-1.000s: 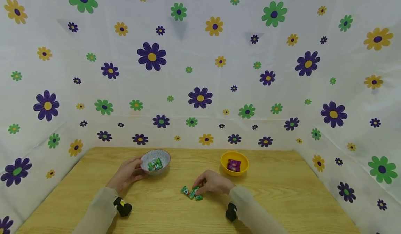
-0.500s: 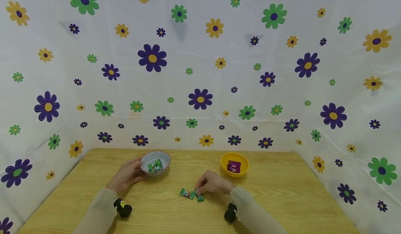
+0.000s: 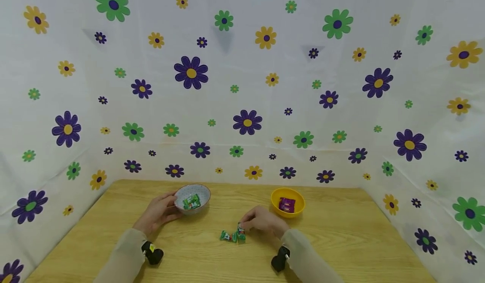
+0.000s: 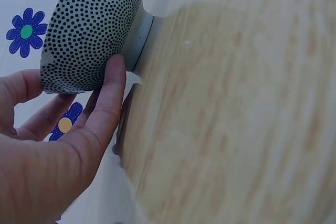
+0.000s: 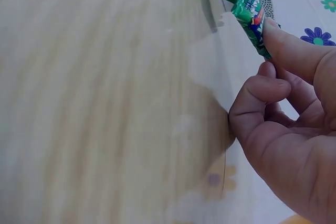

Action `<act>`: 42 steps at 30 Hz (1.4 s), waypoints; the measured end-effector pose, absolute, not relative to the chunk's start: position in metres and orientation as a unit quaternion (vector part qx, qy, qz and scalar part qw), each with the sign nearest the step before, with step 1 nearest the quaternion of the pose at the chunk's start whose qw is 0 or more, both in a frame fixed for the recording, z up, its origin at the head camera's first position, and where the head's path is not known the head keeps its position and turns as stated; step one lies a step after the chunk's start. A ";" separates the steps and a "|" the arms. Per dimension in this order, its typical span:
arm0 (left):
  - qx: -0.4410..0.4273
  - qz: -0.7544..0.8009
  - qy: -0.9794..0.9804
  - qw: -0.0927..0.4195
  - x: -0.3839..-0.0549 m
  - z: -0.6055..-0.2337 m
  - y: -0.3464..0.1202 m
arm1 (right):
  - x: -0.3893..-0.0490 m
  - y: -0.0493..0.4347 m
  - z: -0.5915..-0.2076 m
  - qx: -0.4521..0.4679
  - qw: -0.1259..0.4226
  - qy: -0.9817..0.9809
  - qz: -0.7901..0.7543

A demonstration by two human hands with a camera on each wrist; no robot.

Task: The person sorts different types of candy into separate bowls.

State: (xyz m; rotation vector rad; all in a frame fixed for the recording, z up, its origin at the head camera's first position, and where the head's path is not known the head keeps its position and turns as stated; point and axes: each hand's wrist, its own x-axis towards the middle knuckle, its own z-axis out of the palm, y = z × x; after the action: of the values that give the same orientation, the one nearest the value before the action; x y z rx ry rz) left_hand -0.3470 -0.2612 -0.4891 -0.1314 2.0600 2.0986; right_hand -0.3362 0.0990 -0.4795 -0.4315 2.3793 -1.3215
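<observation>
My left hand (image 3: 158, 211) holds the side of a speckled bowl (image 3: 203, 194); in the left wrist view the thumb is at the rim and a finger presses the dotted outer wall (image 4: 89, 30). Inside that bowl lie green-wrapped candies (image 3: 192, 201). With thumb and fingertips my right hand (image 3: 264, 221) pinches a green-wrapped candy (image 5: 251, 17), which stands nearly on end at the table. Just left of it another green candy (image 3: 226, 236) lies on the wood; whether more than one lies there I cannot tell.
A yellow bowl (image 3: 290, 214) with purple-wrapped candies (image 3: 287, 205) stands at the back right, behind my right hand. White flowered cloth (image 3: 242, 64) hangs behind and at both sides of the wooden table (image 3: 212, 262).
My right hand has taken hold of a green candy and turned it upright among the others. My left hand stays at the speckled bowl. The head view has shifted slightly.
</observation>
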 end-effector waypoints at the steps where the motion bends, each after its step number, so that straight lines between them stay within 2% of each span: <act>1: -0.048 0.710 0.696 0.097 -0.347 -0.489 -0.261 | -0.337 0.098 -0.479 -0.151 0.191 0.845 -0.475; 13: -0.040 0.714 0.692 0.098 -0.345 -0.488 -0.260 | -0.353 0.077 -0.469 -0.132 0.192 0.808 -0.541; 22: -0.046 0.711 0.696 0.095 -0.345 -0.488 -0.259 | -0.352 0.055 -0.461 -0.121 0.201 0.779 -0.581; 42: -0.049 0.711 0.695 0.096 -0.348 -0.490 -0.260 | -0.361 -0.002 -0.449 -0.072 0.118 0.731 -0.668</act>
State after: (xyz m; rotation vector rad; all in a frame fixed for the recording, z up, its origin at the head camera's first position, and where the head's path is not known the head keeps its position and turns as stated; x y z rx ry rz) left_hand -0.3485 -0.2599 -0.4902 -0.1454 2.0585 2.1082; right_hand -0.3605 -0.0018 -0.4494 -0.2119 2.1379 -1.9545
